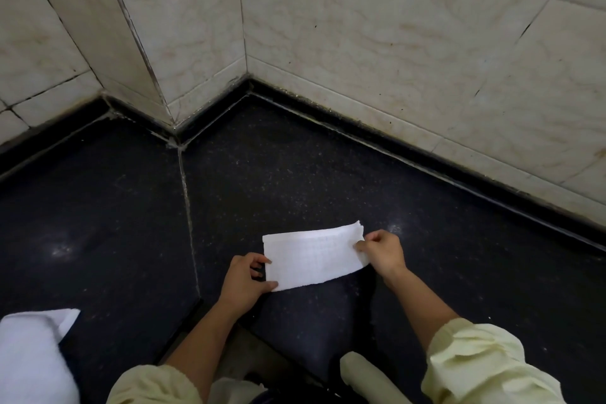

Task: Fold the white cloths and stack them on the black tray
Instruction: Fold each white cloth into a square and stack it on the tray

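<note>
Dark surface (295,174), no tray in view; more white cloth (29,357) heaped at lower left. Folded cloth (313,256) flat mid-surface, left hand (244,279) and right hand (382,251) pinching its short ends. Folding step likely; next, another fold or carry to tray.

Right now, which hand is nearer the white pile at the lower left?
Left. The left hand grips the folded cloth's left end, on the side toward the pile; the right hand pinches the cloth's right end, farther away. Neither touches the pile.
</note>
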A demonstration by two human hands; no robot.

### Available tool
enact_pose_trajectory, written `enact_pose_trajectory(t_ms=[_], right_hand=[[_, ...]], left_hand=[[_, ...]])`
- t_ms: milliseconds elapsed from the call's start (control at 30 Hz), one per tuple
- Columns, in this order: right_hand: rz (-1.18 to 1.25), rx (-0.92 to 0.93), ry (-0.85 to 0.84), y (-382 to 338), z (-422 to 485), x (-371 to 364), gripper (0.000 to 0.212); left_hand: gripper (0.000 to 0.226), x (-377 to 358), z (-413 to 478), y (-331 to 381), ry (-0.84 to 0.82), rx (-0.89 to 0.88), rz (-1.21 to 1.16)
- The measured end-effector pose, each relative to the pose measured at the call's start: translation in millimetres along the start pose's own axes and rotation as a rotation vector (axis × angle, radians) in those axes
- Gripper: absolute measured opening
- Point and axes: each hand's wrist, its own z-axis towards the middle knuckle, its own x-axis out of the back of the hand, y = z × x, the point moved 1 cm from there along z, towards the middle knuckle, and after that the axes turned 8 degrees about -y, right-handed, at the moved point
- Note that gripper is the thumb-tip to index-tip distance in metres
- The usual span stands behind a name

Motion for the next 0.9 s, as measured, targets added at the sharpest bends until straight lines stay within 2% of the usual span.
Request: enact_pose_trajectory(t_ms=[167, 267, 467, 667, 900], right_hand=[[-0.034, 0.205, -0.092, -23.6, -19.8, -15.8, 0.021], [-0.071, 0.252, -0.161, -34.2, -28.5, -30.6, 0.022], [-0.232, 0.270, -0.248, -38.3, -34.0, -73.2, 0.019], [-0.282, 0.245, -0.308, -32.7, -34.9, -112.6, 0.016], [-0.319, 0.195, -0.359, -21.6, -34.0, -132.2, 0.014]], left_hand=[[0.044, 1.2, 0.5, 0.6, -0.005, -0.011, -0.014], [0.043, 1.0, -0.2, -1.0, -0.009, -0.016, -0.020], [0.024, 2.1, 1.3, -3.2, 0.039, -0.032, -0.077], [0.035, 4.7, -0.1, -7.2, 0.019, -0.043, -0.099], [0.036, 6.3, -0.5, -7.5, 0.015, -0.048, -0.076]])
